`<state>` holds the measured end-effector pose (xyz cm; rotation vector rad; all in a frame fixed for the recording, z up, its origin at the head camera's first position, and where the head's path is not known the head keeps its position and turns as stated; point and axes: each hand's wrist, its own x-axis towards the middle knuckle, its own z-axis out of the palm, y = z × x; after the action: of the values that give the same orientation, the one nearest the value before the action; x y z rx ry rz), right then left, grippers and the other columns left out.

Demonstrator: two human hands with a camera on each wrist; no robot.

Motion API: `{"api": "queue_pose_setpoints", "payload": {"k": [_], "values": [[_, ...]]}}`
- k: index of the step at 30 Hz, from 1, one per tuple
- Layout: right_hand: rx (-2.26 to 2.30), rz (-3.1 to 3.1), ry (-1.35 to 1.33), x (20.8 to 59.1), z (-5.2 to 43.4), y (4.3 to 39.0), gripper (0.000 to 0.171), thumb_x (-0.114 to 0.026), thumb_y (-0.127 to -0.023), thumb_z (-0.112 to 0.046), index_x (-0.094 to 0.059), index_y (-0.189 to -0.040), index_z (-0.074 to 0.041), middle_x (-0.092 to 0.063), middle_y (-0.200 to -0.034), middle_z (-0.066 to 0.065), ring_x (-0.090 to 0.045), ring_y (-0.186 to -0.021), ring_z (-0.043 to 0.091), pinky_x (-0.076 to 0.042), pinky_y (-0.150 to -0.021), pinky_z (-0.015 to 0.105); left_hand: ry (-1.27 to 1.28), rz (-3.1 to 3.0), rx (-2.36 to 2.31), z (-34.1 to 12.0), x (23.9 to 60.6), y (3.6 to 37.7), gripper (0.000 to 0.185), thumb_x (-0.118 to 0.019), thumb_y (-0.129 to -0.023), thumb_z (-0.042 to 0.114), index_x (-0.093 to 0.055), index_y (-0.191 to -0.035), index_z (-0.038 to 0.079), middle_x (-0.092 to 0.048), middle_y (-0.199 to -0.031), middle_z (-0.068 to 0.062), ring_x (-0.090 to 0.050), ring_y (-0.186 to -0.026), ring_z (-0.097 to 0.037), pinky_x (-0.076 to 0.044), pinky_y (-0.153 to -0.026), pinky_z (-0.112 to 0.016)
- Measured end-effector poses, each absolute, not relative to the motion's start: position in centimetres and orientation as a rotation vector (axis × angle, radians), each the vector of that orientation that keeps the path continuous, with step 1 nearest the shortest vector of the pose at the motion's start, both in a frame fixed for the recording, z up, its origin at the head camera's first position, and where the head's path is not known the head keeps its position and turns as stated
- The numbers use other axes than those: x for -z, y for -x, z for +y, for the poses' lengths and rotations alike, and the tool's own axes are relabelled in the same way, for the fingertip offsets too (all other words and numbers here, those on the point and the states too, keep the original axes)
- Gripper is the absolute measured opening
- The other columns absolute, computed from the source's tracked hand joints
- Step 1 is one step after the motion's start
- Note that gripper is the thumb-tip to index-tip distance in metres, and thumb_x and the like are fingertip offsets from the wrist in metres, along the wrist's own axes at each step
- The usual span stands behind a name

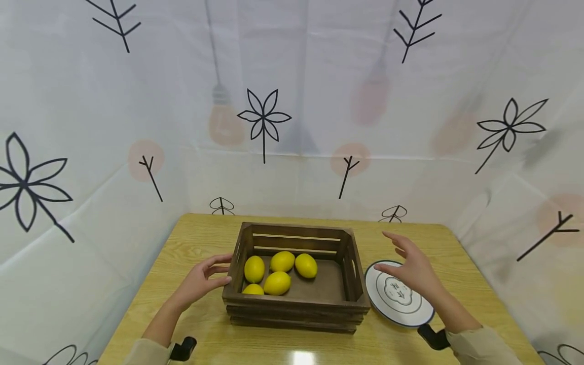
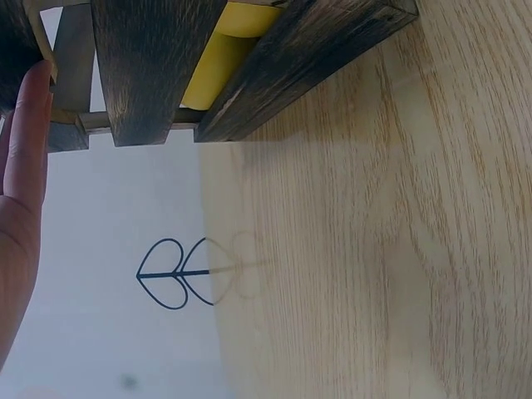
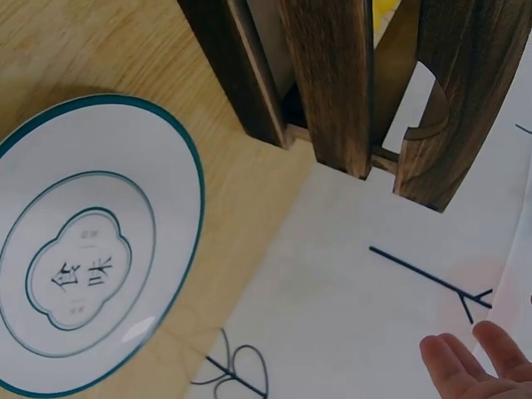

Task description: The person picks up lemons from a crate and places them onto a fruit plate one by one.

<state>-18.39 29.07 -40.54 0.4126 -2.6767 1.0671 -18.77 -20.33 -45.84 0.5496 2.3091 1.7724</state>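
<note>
A dark brown wooden crate stands on the table with several yellow lemons inside, grouped toward its left half. My left hand is at the crate's left end, its fingertips right at the upper edge. In the left wrist view, the extended fingers lie along the top slat. My right hand hovers right of the crate, thumb and fingers spread apart, holding nothing. Beneath it lies a white plate with a dark rim and characters at its centre. In the right wrist view, the fingertips show at the lower right corner.
The light wooden table is enclosed at the back and sides by white cloth printed with plants and bulbs. Close to the crate's right end sits the plate. A dark wrist mount is on the left wrist, another on the right.
</note>
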Motion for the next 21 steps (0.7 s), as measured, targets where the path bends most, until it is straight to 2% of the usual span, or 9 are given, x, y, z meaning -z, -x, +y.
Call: {"api": "queue_pose_setpoints", "payload": {"k": [9, 21], "values": [[-1.201, -2.679, -0.425, 39.7, 28.2, 18.9, 0.077, -0.08, -0.074, -0.017, -0.04, -0.138, 0.0, -0.037, -0.137, 0.027, -0.037, -0.121, 0.049, -0.039, -0.093, 0.054, -0.549, 2.302, -1.779, -20.4, 45.9, 18.8, 0.055, -0.067, -0.087, 0.019, -0.046, -0.137, 0.01, -0.042, -0.137, -0.015, -0.047, -0.117, -0.036, -0.05, -0.083, -0.031], [-1.282, -2.64, -0.475, 39.1, 27.0, 19.9, 0.075, -0.08, -0.075, -0.017, -0.042, -0.137, -0.004, -0.04, -0.136, 0.024, -0.04, -0.121, 0.045, -0.039, -0.095, 0.052, -0.563, 2.301, -1.784, -20.3, 46.0, 18.8, 0.054, -0.067, -0.088, 0.019, -0.046, -0.137, 0.01, -0.042, -0.138, -0.015, -0.046, -0.119, -0.037, -0.049, -0.084, -0.03]]}}
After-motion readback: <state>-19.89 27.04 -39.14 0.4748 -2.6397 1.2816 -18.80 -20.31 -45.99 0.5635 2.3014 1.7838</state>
